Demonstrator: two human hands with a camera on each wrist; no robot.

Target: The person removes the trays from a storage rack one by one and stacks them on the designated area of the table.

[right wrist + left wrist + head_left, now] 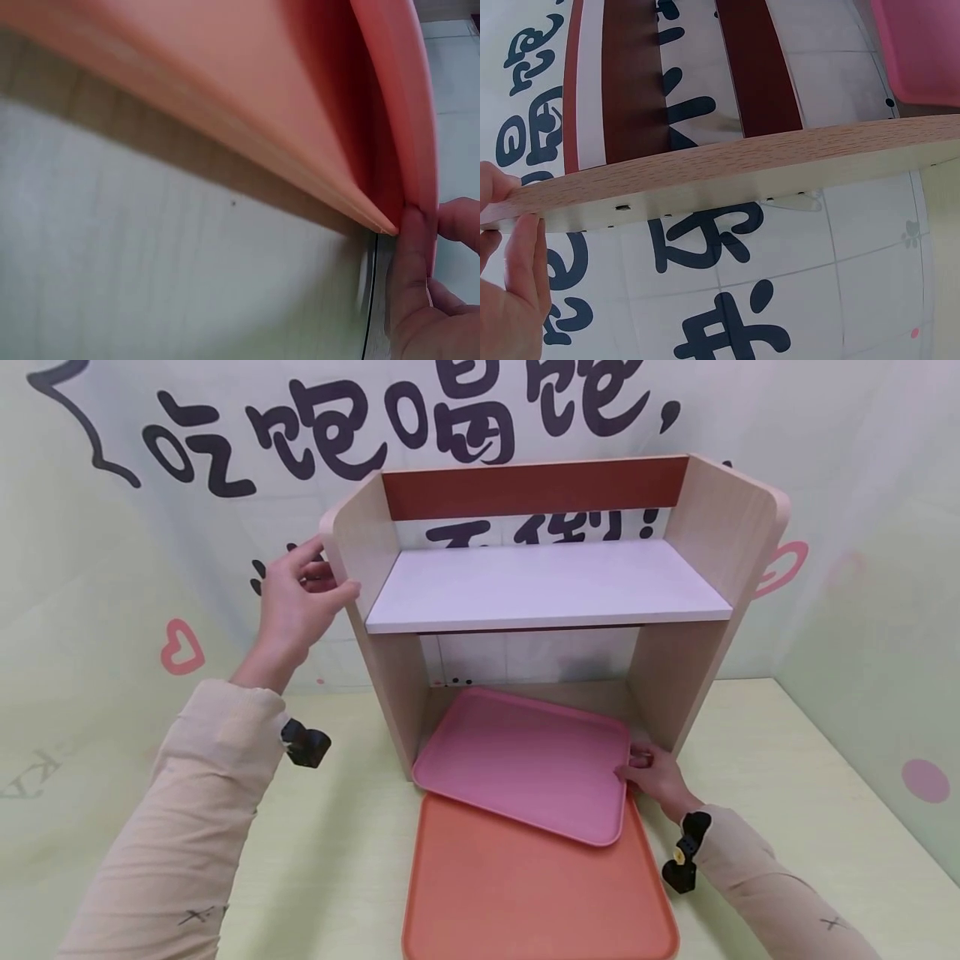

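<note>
Nearest the head camera, an orange tray [525, 893] lying flat on the pale green table [787, 793], its far edge tucked under a pink tray [525, 760]. Behind both, a wooden shelf unit [720, 552] standing upright against the printed wall, with a white shelf board [547, 585] across the middle and a red-brown back rail [536, 487] at the top. Pink tray resting partly inside the shelf unit's lower opening, slightly skewed, overlapping the orange one. Left hand [296, 597] gripping the front edge of the unit's left side panel, thumb on the inner face, fingers wrapped behind. Right hand [656, 777] pinching the pink tray's right rim, just beside the unit's right side panel.
</note>
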